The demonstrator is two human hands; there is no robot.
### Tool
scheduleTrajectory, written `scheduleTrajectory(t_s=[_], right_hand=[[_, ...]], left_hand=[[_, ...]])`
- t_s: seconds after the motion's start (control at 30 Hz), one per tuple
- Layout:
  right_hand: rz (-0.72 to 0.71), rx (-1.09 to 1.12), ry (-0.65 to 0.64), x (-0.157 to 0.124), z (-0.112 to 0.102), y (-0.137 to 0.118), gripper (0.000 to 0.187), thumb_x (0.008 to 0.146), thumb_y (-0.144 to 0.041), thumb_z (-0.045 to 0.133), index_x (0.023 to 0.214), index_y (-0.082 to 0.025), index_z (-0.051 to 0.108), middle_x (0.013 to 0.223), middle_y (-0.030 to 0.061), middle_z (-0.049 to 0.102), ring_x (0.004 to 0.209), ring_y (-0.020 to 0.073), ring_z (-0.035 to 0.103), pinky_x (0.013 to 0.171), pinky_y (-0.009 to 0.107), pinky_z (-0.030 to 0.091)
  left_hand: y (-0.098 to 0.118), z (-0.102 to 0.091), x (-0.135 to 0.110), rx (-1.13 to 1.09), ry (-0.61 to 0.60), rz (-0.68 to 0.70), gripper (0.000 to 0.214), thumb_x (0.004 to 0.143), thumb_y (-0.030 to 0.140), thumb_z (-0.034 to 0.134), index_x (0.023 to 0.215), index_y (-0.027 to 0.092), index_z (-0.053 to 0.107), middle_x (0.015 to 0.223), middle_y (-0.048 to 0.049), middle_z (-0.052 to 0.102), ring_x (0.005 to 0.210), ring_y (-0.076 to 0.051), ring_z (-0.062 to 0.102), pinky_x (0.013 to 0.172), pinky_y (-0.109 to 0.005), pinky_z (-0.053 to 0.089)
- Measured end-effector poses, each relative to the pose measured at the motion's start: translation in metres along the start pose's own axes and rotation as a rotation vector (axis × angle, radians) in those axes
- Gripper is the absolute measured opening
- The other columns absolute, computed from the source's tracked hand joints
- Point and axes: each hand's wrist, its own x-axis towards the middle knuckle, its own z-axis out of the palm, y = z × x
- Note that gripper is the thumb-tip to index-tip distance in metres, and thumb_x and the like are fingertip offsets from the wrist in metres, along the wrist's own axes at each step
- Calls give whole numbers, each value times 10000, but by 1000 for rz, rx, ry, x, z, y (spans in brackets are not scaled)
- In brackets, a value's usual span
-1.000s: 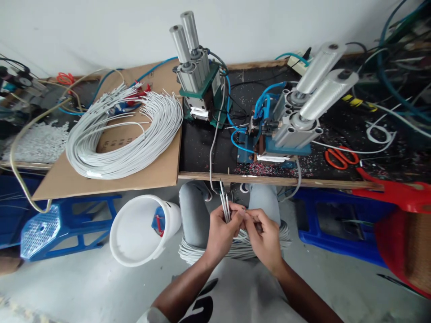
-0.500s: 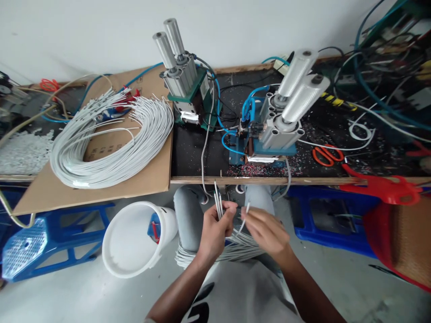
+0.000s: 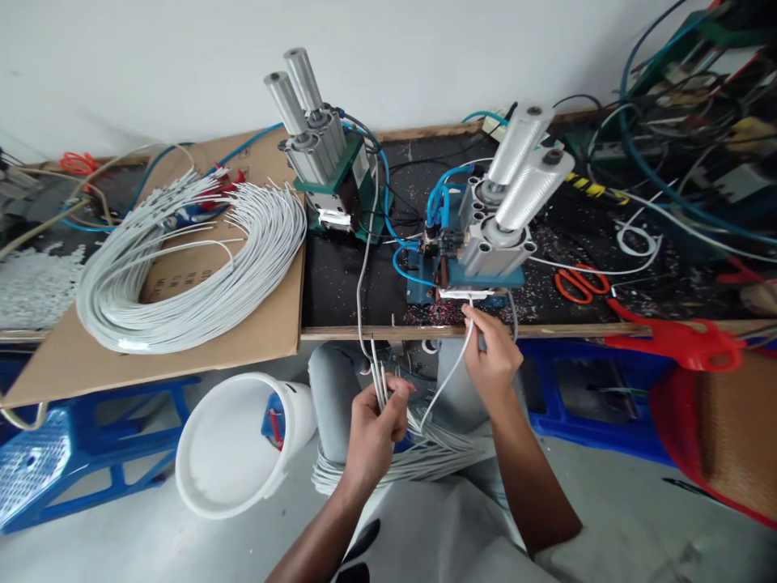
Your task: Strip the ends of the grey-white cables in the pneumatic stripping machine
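My left hand [image 3: 376, 425] is closed round a small bunch of white wire ends [image 3: 380, 374] that stick up above my lap. A coil of white wires [image 3: 418, 457] lies across my knees below both hands. My right hand [image 3: 494, 352] pinches a single white wire [image 3: 447, 376] and holds its tip up at the front slot of the blue pneumatic machine [image 3: 486, 235] on the bench edge. A second, green pneumatic machine [image 3: 331, 174] stands further back to the left.
A large coil of white wires [image 3: 188, 255] rests on a cardboard sheet [image 3: 255, 332] at the left. A white bucket [image 3: 234, 445] sits on the floor by my left knee. Orange scissors [image 3: 579, 283] and tangled cables lie at the right. Blue stools and a red chair [image 3: 698, 348] flank the bench.
My right hand has pulled one wire out of the bunch and risen from my lap to the blue machine's front. My left hand stays low with the remaining wire ends.
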Motion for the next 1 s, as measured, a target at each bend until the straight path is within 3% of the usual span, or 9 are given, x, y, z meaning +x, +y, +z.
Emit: scheduleTrajectory(t_s=[0.17, 1.0], right_hand=[[19, 14, 1, 2, 5, 4, 392, 876, -56, 568, 1243, -185, 615, 1101, 101, 753, 1022, 175, 712, 886, 318, 608], [73, 47, 2, 3, 7, 7, 375, 904, -100, 522, 1247, -216, 618, 1101, 96, 755, 1035, 188, 710, 913, 354, 601]], left_hand=[[-2, -1, -1, -4, -4, -9, 211, 897, 358, 668, 849, 160, 616, 524, 104, 261, 456, -51, 162, 405, -164, 157], [-10, -1, -6, 12, -33, -16, 244, 884, 383, 679, 855, 148, 620, 495, 108, 294, 427, -41, 168, 399, -177, 154]])
